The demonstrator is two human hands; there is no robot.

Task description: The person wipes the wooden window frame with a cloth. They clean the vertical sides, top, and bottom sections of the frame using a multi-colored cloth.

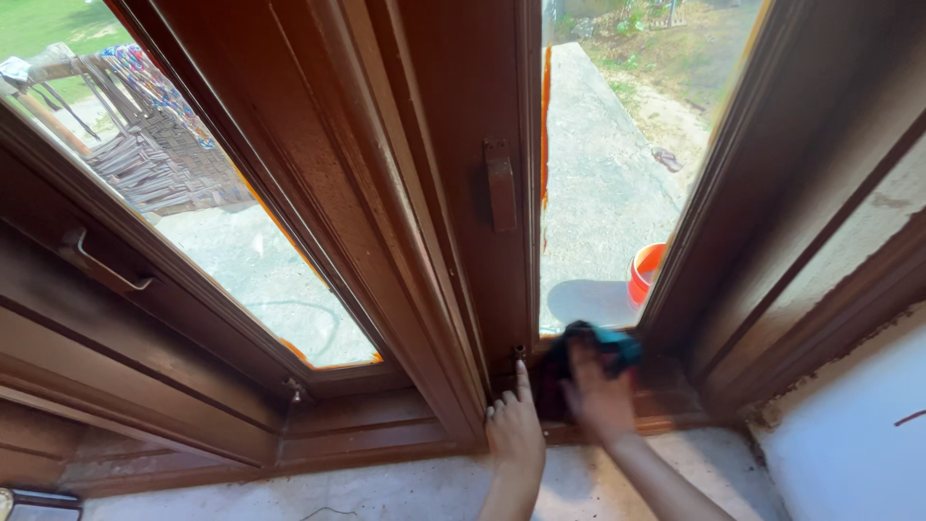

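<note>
The two bare forearms rise from the bottom edge, cut off below the elbow, and cross a pale, dusty stone sill (405,492). The left hand (513,432) rests at the foot of the brown wooden window frame (453,241), its index finger stretched straight up toward the frame's lower corner while the other fingers curl loosely on the wood. They are apart and grip nothing.

Just to the right of those fingers, the right hand (598,391) presses down on a dark cloth (588,349) with a teal patch. The hand is blurred; its fingers lie flat and spread over the cloth rather than clamped around it. The cloth is bunched, its longer side running left to right along the bottom rail (666,386) of the right-hand pane, and its teal end points right, away from the left hand.

Above the fingertips stands the central upright with a flat wooden latch (500,185). Far left of the fingers a metal handle (101,262) sits on the open sash. Through the glass beyond the right hand there is a concrete yard (603,183) in sun and an orange bucket (644,273), partly hidden by the frame. Up left, a woven chair (145,154) shows through the other pane. A white wall (849,434) lies to the right. How much cloth lies under the palm cannot be made out.
</note>
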